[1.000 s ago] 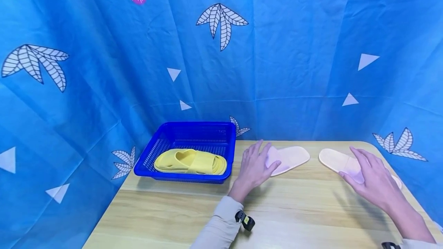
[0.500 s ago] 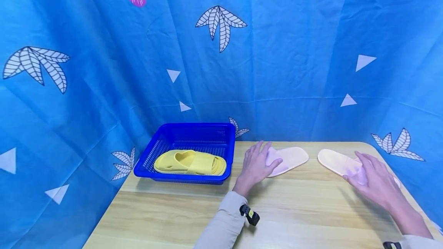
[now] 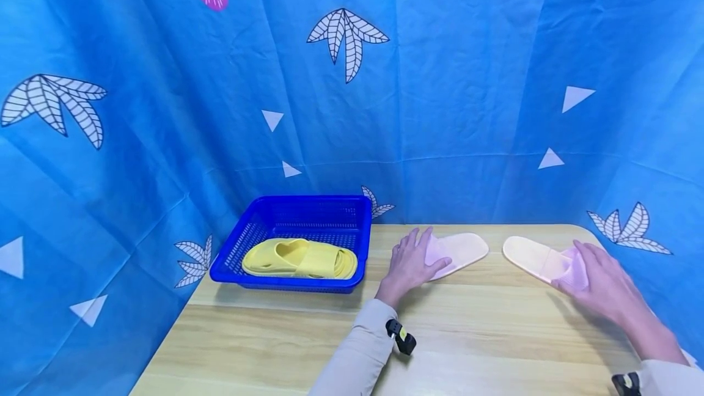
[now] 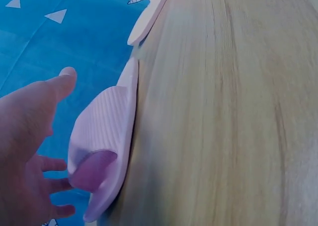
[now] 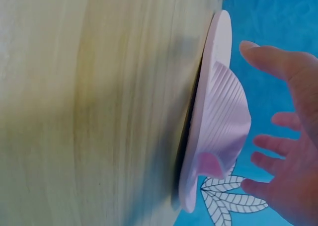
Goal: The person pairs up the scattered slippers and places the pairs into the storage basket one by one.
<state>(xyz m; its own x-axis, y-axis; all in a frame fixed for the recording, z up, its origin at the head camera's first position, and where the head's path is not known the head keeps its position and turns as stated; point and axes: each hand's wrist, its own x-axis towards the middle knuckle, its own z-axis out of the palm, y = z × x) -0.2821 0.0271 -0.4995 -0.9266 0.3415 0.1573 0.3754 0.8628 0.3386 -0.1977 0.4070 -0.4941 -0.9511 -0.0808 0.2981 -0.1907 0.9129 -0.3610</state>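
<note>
Two pale pink slippers lie on the wooden table, toes pointing away from each other. Beside the toe end of the left pink slipper is my left hand, its fingers spread and holding nothing. In the left wrist view its thumb stands apart from the ribbed strap, while a fingertip comes close to the toe opening; contact cannot be made out. My right hand is at the strap of the right pink slipper, partly covering it. From the right wrist, a gap shows between its spread fingers and that strap.
A blue plastic basket stands at the left of the table, with yellow slippers inside. Behind and around the table hangs a blue patterned curtain. A small black device is strapped at each wrist.
My right hand has shifted right, uncovering more of the right slipper's strap. The left hand has moved slightly right. Both slippers stay where they were on the table.
</note>
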